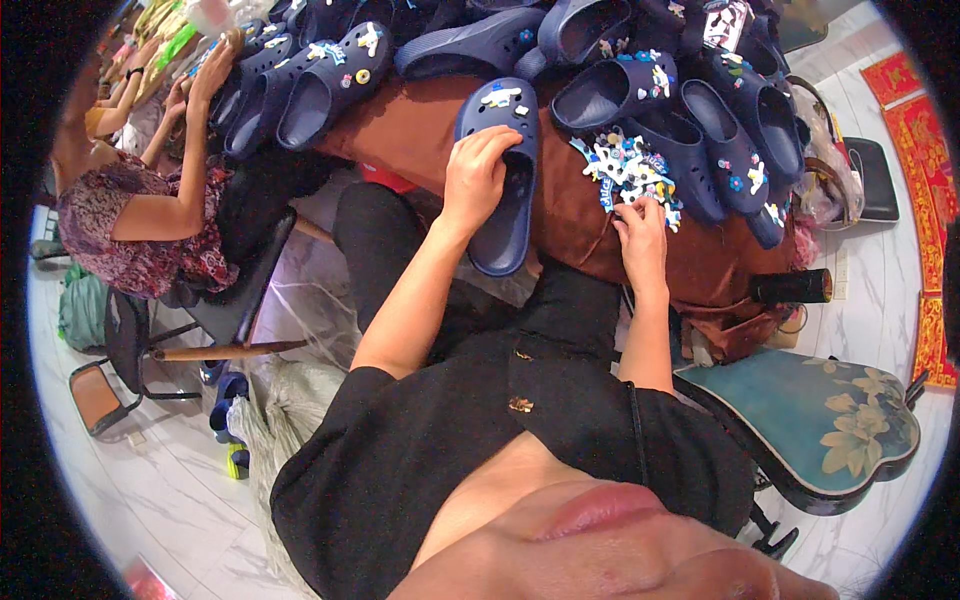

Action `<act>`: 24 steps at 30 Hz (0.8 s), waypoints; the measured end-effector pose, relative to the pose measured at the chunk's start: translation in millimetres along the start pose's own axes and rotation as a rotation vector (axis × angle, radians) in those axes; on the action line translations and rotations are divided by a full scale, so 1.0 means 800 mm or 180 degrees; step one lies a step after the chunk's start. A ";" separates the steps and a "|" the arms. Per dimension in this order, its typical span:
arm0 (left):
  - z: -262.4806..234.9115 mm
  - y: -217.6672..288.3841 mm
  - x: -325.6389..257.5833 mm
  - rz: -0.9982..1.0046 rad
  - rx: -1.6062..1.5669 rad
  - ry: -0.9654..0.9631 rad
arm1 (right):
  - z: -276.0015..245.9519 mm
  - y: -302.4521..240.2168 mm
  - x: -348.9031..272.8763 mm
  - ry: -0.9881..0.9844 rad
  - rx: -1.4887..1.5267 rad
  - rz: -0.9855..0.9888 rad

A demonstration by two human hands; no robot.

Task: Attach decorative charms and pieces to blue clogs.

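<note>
A navy clog [512, 235] with holes in its upper lies toe-away at the front of the brown-covered table. My left hand [478, 175] is closed around its upper and opening edge. White and blue shoe charms sit on the toe of this clog, beyond my fingers. To the right, my right hand [642, 235] pinches at the near edge of a pile of shoe charms [625, 170], white, blue and yellow. The fingertips touch a charm there, partly hidden by the fingers.
Several navy clogs with charms [330, 85] crowd the table's [400, 130] far side. At left, a person in a patterned top [150, 220] works with raised hands. A dark cylinder [795, 286] juts out at the table's right edge, near a green flowered chair [790, 415].
</note>
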State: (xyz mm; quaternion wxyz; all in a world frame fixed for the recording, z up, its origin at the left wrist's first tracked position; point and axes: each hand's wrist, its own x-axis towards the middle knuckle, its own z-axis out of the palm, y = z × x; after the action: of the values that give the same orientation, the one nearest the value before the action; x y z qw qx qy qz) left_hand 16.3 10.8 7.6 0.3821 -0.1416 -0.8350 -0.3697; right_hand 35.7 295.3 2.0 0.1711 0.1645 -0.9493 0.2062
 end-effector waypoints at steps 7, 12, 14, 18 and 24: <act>0.000 0.000 -0.001 -0.0074 0.0052 -0.0050 | 0.007 0.000 0.002 0.0048 -0.0004 -0.0055; -0.001 0.001 0.000 -0.0001 0.0015 -0.0007 | 0.017 -0.003 -0.001 0.0264 0.0186 -0.0071; -0.001 0.001 0.000 -0.0010 0.0010 -0.0003 | 0.021 -0.004 -0.001 0.0246 0.0176 -0.0057; -0.002 0.002 0.001 -0.0016 0.0016 -0.0027 | 0.028 -0.003 -0.002 0.0334 0.0209 -0.0166; -0.002 0.002 0.000 -0.0031 0.0015 -0.0018 | 0.033 -0.001 0.001 0.0525 0.0248 -0.0123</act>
State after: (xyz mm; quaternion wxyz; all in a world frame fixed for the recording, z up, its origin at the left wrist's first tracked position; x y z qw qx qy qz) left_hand 17.9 11.2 9.3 0.3782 -0.1377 -0.8377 -0.3692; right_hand 28.3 282.4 -19.5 0.2461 0.1718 -0.9199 0.2525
